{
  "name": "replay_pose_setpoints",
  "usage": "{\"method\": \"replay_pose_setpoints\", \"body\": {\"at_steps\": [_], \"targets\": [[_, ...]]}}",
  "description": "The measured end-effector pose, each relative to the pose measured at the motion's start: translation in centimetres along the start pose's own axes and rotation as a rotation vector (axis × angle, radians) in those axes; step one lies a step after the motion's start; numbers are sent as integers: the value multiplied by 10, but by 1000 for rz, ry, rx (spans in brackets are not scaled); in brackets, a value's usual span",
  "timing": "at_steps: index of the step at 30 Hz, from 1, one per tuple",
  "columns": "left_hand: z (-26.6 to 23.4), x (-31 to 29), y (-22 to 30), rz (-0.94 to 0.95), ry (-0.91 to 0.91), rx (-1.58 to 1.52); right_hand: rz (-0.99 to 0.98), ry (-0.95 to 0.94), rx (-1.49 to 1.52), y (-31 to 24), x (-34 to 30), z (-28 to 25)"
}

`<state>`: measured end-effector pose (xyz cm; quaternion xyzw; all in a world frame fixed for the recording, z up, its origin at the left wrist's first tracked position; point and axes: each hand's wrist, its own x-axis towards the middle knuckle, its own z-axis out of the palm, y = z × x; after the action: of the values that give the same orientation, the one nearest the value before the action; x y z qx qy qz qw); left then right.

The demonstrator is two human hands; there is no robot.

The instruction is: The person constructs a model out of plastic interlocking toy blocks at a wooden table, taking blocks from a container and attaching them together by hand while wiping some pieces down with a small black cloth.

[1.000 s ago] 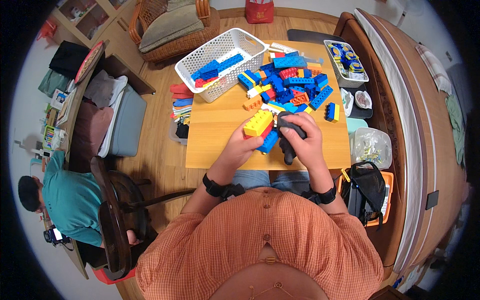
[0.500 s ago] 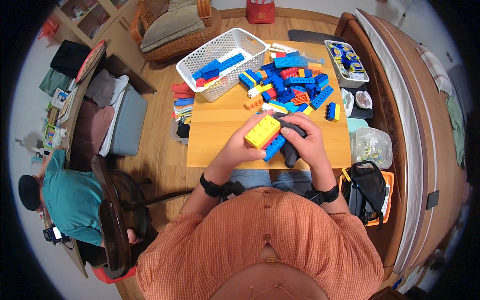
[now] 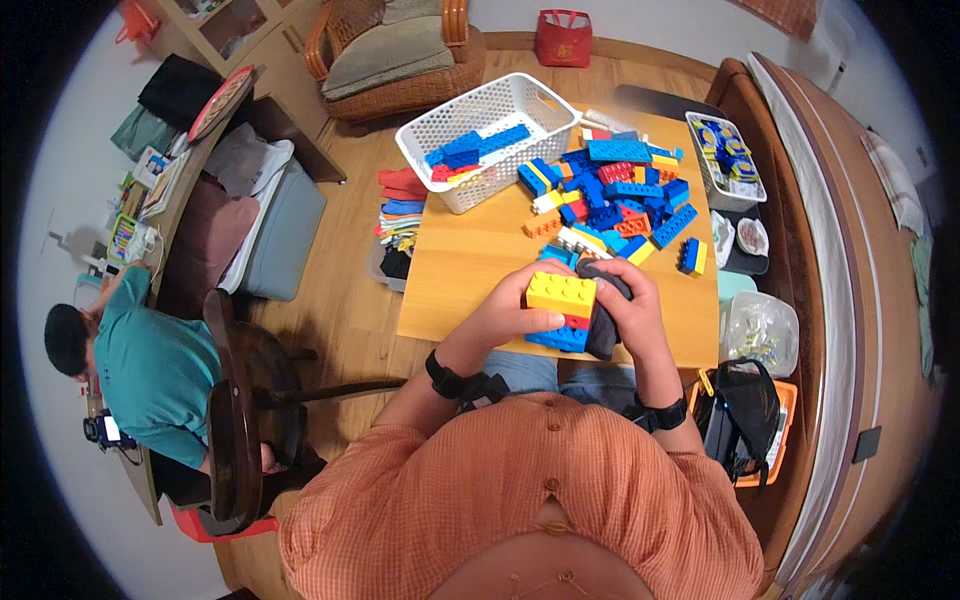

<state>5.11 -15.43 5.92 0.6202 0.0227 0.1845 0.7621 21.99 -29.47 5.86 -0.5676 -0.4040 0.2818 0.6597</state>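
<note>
My left hand (image 3: 508,308) is closed around a stack of toy building bricks held over the near part of the table. A yellow brick (image 3: 560,293) is on top, with a bit of red below it and a blue brick (image 3: 558,339) lowest. In my right hand (image 3: 638,308) is a dark grey cloth (image 3: 602,328), bunched and pressed against the stack's right side. The fingertips behind the stack and cloth are partly hidden. Just beyond my hands lies a heap of loose bricks (image 3: 604,190), mostly blue, with red, orange, yellow and white ones among them.
On the wooden table (image 3: 455,265) a white perforated basket (image 3: 480,185) holds several blue and red bricks. A blue and yellow brick (image 3: 693,257) lies at the right edge. Beyond that edge are a basket of packets (image 3: 728,190) and a clear tub (image 3: 760,335). A person (image 3: 155,365) sits at left.
The brick stack has turned in my left hand, so the yellow brick's long side now faces me. The cloth stays against its right side. The whole view has shifted slightly.
</note>
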Motion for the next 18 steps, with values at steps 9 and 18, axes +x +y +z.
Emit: {"method": "replay_pose_setpoints", "body": {"at_steps": [9,18], "targets": [[-98,91,56,115,609,462,328,90,146,27,-15,-41],[-204,168,8,-316,669,1252,385,233,210,85,-37,-71]]}}
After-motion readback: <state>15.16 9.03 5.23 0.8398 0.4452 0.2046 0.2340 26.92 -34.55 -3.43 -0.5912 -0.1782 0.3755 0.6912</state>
